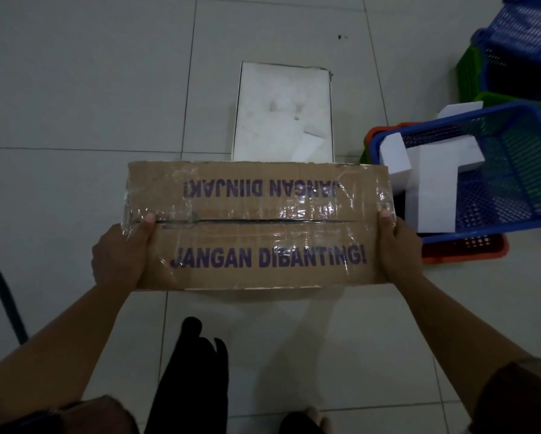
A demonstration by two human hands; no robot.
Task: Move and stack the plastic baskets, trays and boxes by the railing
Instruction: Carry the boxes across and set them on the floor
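I hold a brown cardboard box point(260, 227), taped over with clear tape and printed "JANGAN DIBANTING!", above the tiled floor in the middle of the view. My left hand point(119, 255) grips its left end with the thumb on top. At the right end, my right hand point(399, 249) grips the same way. Beyond the box a white open box point(283, 114) lies on the floor. To the right a blue mesh basket point(513, 170) holding white foam blocks point(432, 186) sits in an orange basket point(469, 252).
Further blue point(526, 48) and green baskets point(468, 73) are piled at the upper right. A dark hose or cable point(3, 292) curves along the left edge. My dark-clothed leg point(191, 377) and a bare foot point(307, 421) are below the box. Pale floor tiles stretch to the left.
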